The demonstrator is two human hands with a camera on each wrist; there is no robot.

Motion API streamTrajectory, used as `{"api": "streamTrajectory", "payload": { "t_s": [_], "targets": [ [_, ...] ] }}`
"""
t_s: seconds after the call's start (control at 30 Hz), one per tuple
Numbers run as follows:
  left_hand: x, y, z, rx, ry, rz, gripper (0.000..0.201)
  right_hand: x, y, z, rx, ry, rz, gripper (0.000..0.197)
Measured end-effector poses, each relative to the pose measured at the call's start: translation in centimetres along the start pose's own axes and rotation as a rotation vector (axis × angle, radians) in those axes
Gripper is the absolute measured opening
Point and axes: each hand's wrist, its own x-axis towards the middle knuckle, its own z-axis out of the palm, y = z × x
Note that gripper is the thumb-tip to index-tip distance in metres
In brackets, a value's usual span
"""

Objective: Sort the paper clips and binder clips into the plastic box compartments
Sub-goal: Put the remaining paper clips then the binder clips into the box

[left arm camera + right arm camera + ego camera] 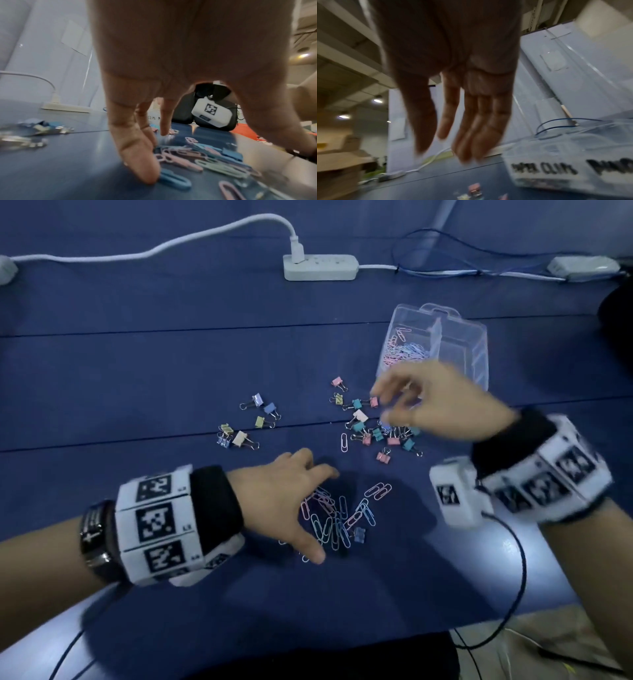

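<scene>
A loose pile of pink and blue paper clips [337, 518] lies on the blue table near me. My left hand [323, 513] is spread over it, and its fingers [137, 155] touch the table beside the clips [197, 159], curled round nothing. Small coloured binder clips [376, 429] lie scattered further back, with a second group [250, 422] to the left. My right hand [382, 404] hovers blurred above them, fingers hanging loose and empty [444, 151]. The clear plastic box [476, 361] stands behind it, with paper clips [407, 350] in its left compartment.
One blue binder clip [359, 534] sits among the paper clip pile. A single paper clip [343, 442] lies apart. A white power strip [320, 268] with cable, blue wires [445, 251] and a white adapter [582, 268] run along the back. The box front [556, 169] bears printed labels.
</scene>
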Motion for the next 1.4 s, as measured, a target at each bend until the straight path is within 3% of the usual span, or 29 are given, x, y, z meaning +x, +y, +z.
{"api": "streamTrajectory", "payload": {
  "t_s": [0.1, 0.23, 0.33, 0.4, 0.53, 0.63, 0.8, 0.97, 1.1, 1.2, 1.3, 1.4],
  "targets": [
    [0.6, 1.3, 0.7, 0.116, 0.024, 0.025, 0.099, -3.7, -1.2, 2.6, -0.294, -0.329, 0.045, 0.045],
    [1.1, 1.9, 0.5, 0.122, 0.059, 0.031, 0.079, -5.5, -1.5, 5.1, -0.431, -0.465, 0.127, 0.057],
    [1.6, 1.7, 0.1, 0.084, 0.088, 0.049, 0.058, -5.4, -1.5, 5.7, -0.418, -0.447, 0.14, 0.067],
    [2.0, 1.7, -0.1, 0.087, 0.135, 0.088, 0.039, -4.9, -1.4, 5.9, -0.358, -0.435, 0.109, 0.064],
    [2.9, 1.0, -1.0, 0.063, 0.177, 0.119, 0.017, -3.3, -0.7, 6.0, -0.233, -0.409, 0.066, 0.048],
    [3.4, -0.1, -1.8, 0.001, 0.187, 0.116, 0.009, -2.9, 0.0, 6.0, -0.187, -0.407, 0.016, 0.025],
    [4.1, -2.0, -2.7, -0.263, 0.164, 0.044, 0.02, -3.9, 0.9, 6.5, -0.259, -0.402, -0.058, 0.009],
    [4.6, -2.3, -3.6, -0.511, 0.137, 0.05, 0.026, -4.7, 1.4, 7.0, -0.353, -0.427, -0.124, 0.04],
    [4.6, -2.0, -6.8, -0.732, 0.225, 0.108, 0.021, -4.6, 1.4, 5.9, -0.346, -0.482, -0.064, 0.04],
    [5.3, -1.7, -9.9, -0.907, 0.311, 0.144, 0.019, -3.9, 1.6, 3.2, -0.233, -0.38, -0.025, 0.032],
    [7.4, -0.7, -12.5, -1.055, 0.379, 0.184, 0.034, -1.9, 2.4, -0.6, -0.116, -0.093, 0.015, 0.019],
    [10.4, 0.9, -14.2, -1.154, 0.486, 0.155, 0.03, 1.5, 3.9, -3.7, -0.014, 0.197, 0.072, 0.031]
  ]
}}
